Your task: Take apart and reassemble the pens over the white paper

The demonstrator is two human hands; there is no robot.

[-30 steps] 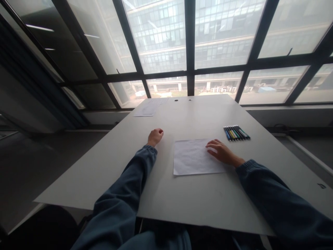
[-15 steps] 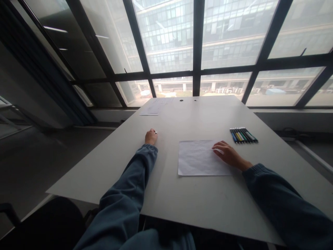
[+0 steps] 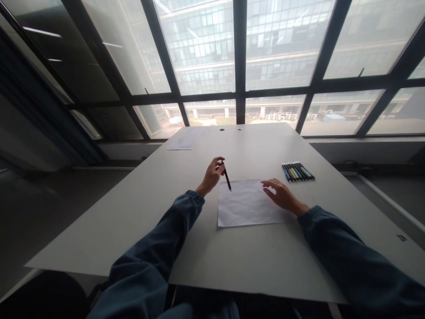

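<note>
A white sheet of paper lies flat on the grey table in front of me. My left hand is raised just left of the sheet's far corner, fingers closed on a black pen whose tip points down toward the paper. My right hand rests on the sheet's right edge with its fingers spread flat, holding nothing. A row of several coloured pens lies side by side on the table, beyond and to the right of my right hand.
Another sheet of paper lies at the table's far left near two small dark holes. Large windows with dark frames rise behind the table. The table's front edge is close to my body.
My left hand, closed on the table a second ago, has lifted and moved right toward the paper, now holding the black pen. My right hand has stayed on the sheet.
</note>
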